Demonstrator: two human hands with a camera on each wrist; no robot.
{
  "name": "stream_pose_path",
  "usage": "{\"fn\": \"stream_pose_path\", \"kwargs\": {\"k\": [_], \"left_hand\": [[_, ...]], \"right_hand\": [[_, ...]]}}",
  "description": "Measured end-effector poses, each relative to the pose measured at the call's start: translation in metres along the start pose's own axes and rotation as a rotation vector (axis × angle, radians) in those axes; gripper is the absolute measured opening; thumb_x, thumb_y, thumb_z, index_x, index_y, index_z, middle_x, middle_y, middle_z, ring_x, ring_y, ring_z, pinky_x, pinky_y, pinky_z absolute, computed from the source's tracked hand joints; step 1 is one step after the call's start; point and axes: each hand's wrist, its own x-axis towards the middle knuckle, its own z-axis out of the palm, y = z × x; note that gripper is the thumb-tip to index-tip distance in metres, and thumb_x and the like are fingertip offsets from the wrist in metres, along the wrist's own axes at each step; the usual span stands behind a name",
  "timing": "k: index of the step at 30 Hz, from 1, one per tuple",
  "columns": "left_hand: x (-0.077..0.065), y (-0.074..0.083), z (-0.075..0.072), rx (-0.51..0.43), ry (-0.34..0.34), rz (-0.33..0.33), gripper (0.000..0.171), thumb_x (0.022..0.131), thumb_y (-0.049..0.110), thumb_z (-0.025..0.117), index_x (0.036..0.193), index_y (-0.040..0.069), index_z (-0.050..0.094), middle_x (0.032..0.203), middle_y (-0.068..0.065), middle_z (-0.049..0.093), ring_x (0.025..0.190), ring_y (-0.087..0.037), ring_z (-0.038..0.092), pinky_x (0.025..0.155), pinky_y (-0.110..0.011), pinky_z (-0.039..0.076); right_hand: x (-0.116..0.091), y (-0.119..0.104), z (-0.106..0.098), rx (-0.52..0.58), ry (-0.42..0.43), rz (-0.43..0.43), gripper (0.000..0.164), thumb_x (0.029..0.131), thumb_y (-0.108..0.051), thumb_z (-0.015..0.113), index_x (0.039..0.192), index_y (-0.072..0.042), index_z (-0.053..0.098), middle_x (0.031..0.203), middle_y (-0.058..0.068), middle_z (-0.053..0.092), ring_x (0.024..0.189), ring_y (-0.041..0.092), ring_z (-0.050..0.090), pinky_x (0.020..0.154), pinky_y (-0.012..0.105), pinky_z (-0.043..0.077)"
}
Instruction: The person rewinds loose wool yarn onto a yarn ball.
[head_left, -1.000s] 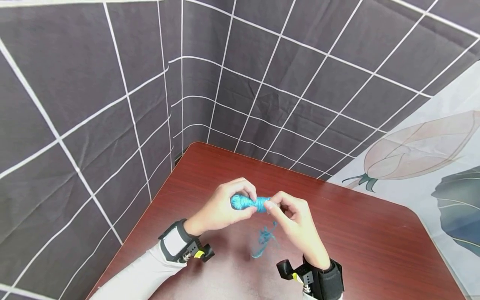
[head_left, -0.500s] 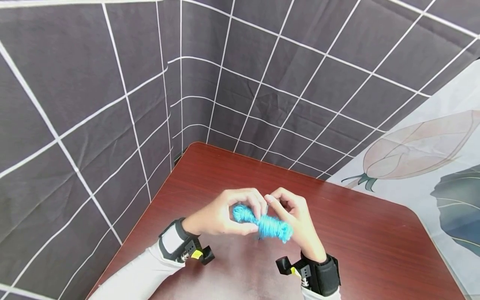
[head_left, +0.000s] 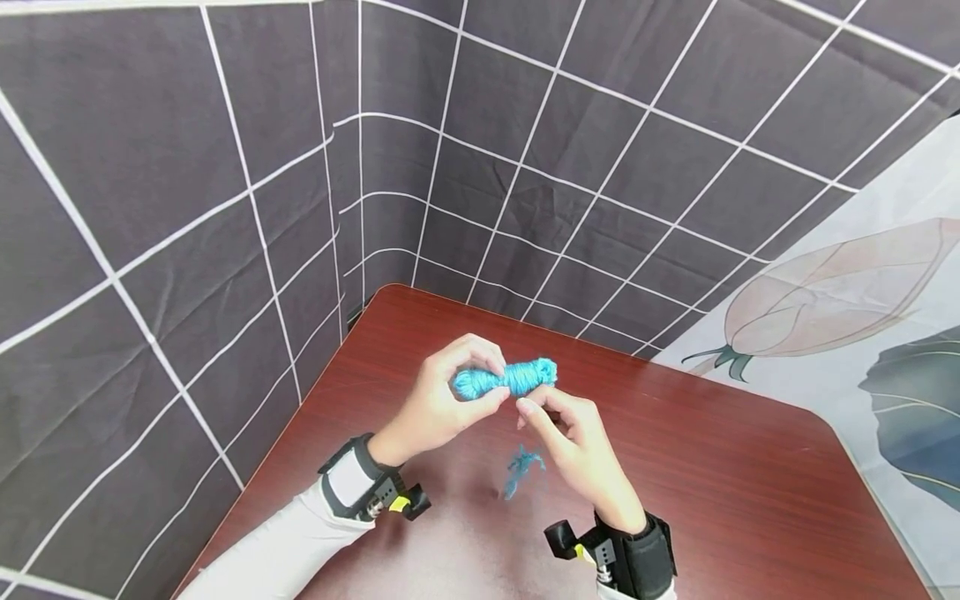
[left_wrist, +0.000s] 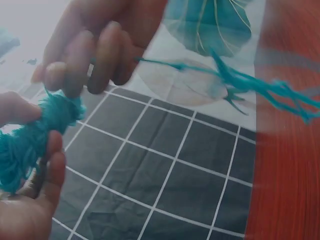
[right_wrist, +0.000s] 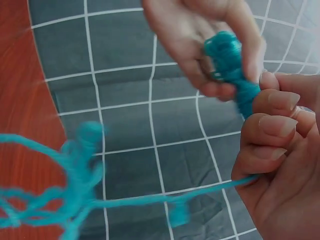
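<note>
A small skein of turquoise yarn (head_left: pixel 531 377), bound round its middle, is held above the table between the thumb and fingers of my left hand (head_left: pixel 431 408). My right hand (head_left: pixel 588 450) is just below the skein's right end, with thumb and forefinger pinching the yarn strand. From its curled fingers the strand (right_wrist: pixel 150 200) runs out to a loose, knotted tail in the right wrist view. That tangled tail (head_left: pixel 521 468) dangles below the hands in the head view. The left wrist view shows the skein (left_wrist: pixel 55 115) close to the right fingertips.
A red-brown wooden table (head_left: pixel 735 450) lies under both hands. Dark grey cloth with a white grid (head_left: pixel 480 183) rises behind and at the left. A pale cloth with a flower print (head_left: pixel 810 308) hangs at the right.
The skein tilted down to the right half a second ago; now its right end is raised and it sits higher. The right hand has swung round it to below. The tail shows again.
</note>
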Motion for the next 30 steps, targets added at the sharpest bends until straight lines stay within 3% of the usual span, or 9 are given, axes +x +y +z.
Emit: {"fn": "stream_pose_path", "kwargs": {"k": [4, 8, 15, 19, 23, 27, 30], "left_hand": [[-0.002, -0.002, 0.001, 0.076, -0.061, -0.028, 0.019, 0.070, -0.005, 0.071, 0.083, 0.000, 0.059, 0.088, -0.011, 0.059, 0.084, -0.017, 0.055, 0.071, -0.036, 0.051], [-0.005, -0.004, 0.002, 0.085, -0.164, -0.029, 0.018, 0.070, -0.003, 0.070, 0.082, 0.003, 0.058, 0.087, -0.010, 0.059, 0.080, -0.016, 0.054, 0.070, -0.033, 0.051], [-0.005, -0.001, 0.001, -0.030, -0.396, 0.062, 0.018, 0.069, -0.003, 0.070, 0.081, 0.003, 0.059, 0.084, -0.008, 0.059, 0.080, -0.013, 0.053, 0.069, -0.025, 0.047], [-0.003, 0.003, 0.000, -0.097, -0.490, 0.105, 0.017, 0.069, -0.003, 0.070, 0.081, 0.003, 0.059, 0.082, -0.007, 0.059, 0.083, -0.011, 0.053, 0.072, -0.025, 0.048], [0.000, 0.006, -0.001, -0.191, -0.462, 0.126, 0.018, 0.069, -0.007, 0.069, 0.080, 0.001, 0.057, 0.083, -0.011, 0.059, 0.086, -0.015, 0.054, 0.075, -0.029, 0.049], [0.002, 0.007, -0.002, -0.287, -0.334, 0.126, 0.022, 0.067, -0.015, 0.066, 0.080, -0.002, 0.053, 0.085, -0.017, 0.056, 0.086, -0.022, 0.053, 0.072, -0.032, 0.051], [0.002, 0.007, -0.002, -0.321, -0.230, 0.096, 0.024, 0.067, -0.020, 0.064, 0.081, -0.005, 0.052, 0.087, -0.021, 0.054, 0.086, -0.026, 0.053, 0.069, -0.030, 0.051]], "right_hand": [[0.000, -0.005, -0.004, 0.016, 0.029, 0.000, 0.014, 0.088, 0.001, 0.056, 0.079, -0.010, 0.059, 0.060, 0.001, 0.048, 0.050, 0.009, 0.039, 0.040, 0.027, 0.034], [0.001, -0.006, -0.009, 0.031, 0.072, 0.004, 0.012, 0.087, 0.001, 0.058, 0.080, -0.009, 0.058, 0.061, 0.000, 0.046, 0.050, 0.010, 0.039, 0.041, 0.028, 0.033], [0.004, -0.006, -0.013, 0.015, 0.128, -0.041, 0.014, 0.083, 0.005, 0.061, 0.077, -0.007, 0.057, 0.059, 0.000, 0.051, 0.048, 0.010, 0.043, 0.041, 0.024, 0.035], [0.003, 0.005, -0.012, 0.030, 0.104, -0.032, 0.014, 0.084, 0.004, 0.061, 0.078, -0.008, 0.058, 0.057, -0.001, 0.047, 0.047, 0.010, 0.041, 0.039, 0.024, 0.034], [0.001, 0.012, -0.008, 0.102, 0.055, 0.019, 0.012, 0.087, 0.001, 0.058, 0.079, -0.008, 0.058, 0.058, 0.000, 0.048, 0.048, 0.012, 0.044, 0.039, 0.025, 0.037], [-0.001, 0.017, -0.004, 0.143, 0.039, 0.050, 0.015, 0.088, 0.003, 0.054, 0.078, -0.007, 0.058, 0.059, 0.003, 0.052, 0.050, 0.016, 0.050, 0.039, 0.027, 0.043], [-0.004, 0.021, 0.001, 0.137, 0.025, 0.051, 0.020, 0.087, 0.008, 0.049, 0.074, -0.006, 0.055, 0.054, 0.004, 0.045, 0.045, 0.017, 0.046, 0.039, 0.028, 0.042]]}}
